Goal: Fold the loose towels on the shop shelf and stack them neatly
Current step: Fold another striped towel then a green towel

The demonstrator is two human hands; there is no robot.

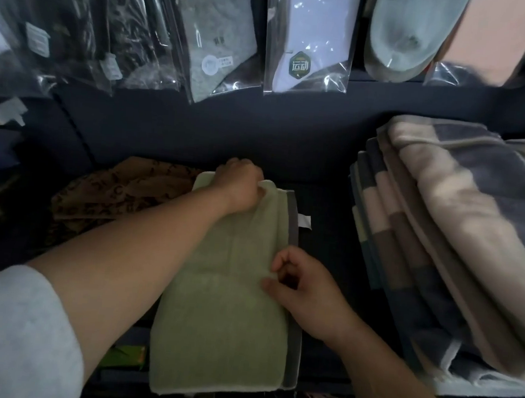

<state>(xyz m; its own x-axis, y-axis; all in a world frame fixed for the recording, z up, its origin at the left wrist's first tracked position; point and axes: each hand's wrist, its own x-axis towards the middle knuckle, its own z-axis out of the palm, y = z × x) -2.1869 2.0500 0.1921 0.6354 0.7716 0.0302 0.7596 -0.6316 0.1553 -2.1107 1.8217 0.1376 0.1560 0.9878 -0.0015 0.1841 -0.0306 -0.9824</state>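
The green towel (222, 322) lies on the dark shelf (327, 204), the left hand (240, 185) gripping its far end and the right hand (304, 285) pinching its right edge, so an uneven tug could skew the fold.

Open shelf strip (327, 204) btwn green towel (222, 322) & striped towel stack (441, 246); sock packs (307, 37) overhead, rear.

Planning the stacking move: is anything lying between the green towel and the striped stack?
Nothing visible: only bare dark shelf lies between the green towel and the striped stack to its right.
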